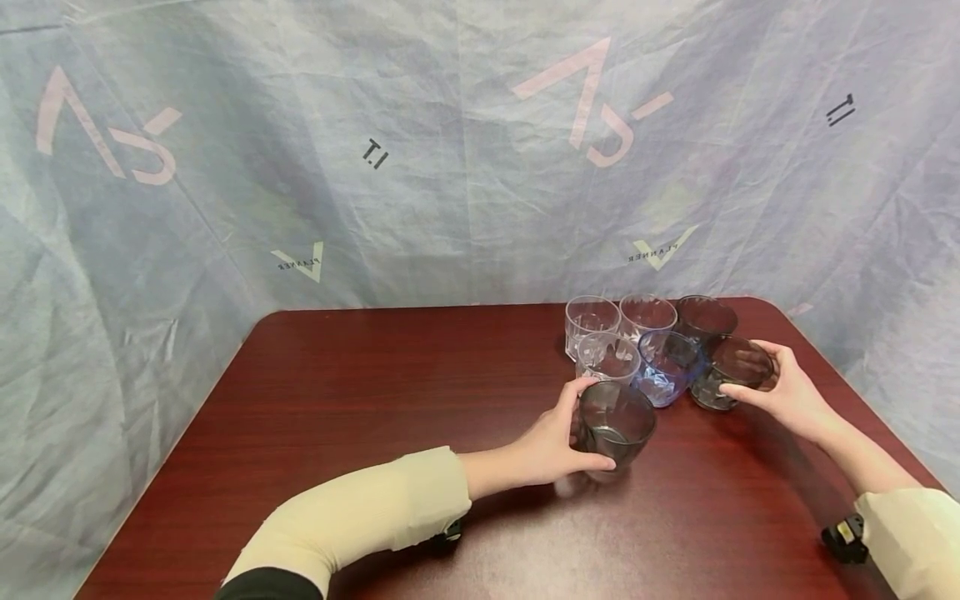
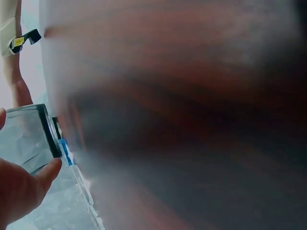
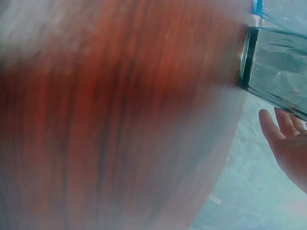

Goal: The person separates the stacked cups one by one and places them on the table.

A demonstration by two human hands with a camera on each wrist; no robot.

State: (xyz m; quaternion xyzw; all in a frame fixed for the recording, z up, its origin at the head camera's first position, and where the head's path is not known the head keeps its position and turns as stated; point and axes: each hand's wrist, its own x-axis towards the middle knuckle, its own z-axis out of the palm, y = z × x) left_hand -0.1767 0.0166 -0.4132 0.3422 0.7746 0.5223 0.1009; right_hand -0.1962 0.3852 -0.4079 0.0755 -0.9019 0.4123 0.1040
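Note:
My left hand (image 1: 577, 427) grips a smoky dark glass (image 1: 617, 425) near the table's middle right, thumb on the near side and fingers on the far side. The left wrist view shows this glass (image 2: 29, 139) between the thumb (image 2: 50, 170) and a fingertip. My right hand (image 1: 757, 371) holds a second dark glass (image 1: 738, 371) at the right end of a cluster of glasses. That glass (image 3: 278, 72) lies just above the fingers (image 3: 283, 124) in the right wrist view. Whether the left glass rests on the table or hangs just above it, I cannot tell.
Behind the held glasses stand three clear glasses (image 1: 607, 358), a blue glass (image 1: 667, 367) and one more dark glass (image 1: 705, 317), packed close together. The dark red table (image 1: 375, 400) has rounded corners. A wrinkled grey printed cloth (image 1: 465, 167) hangs behind it.

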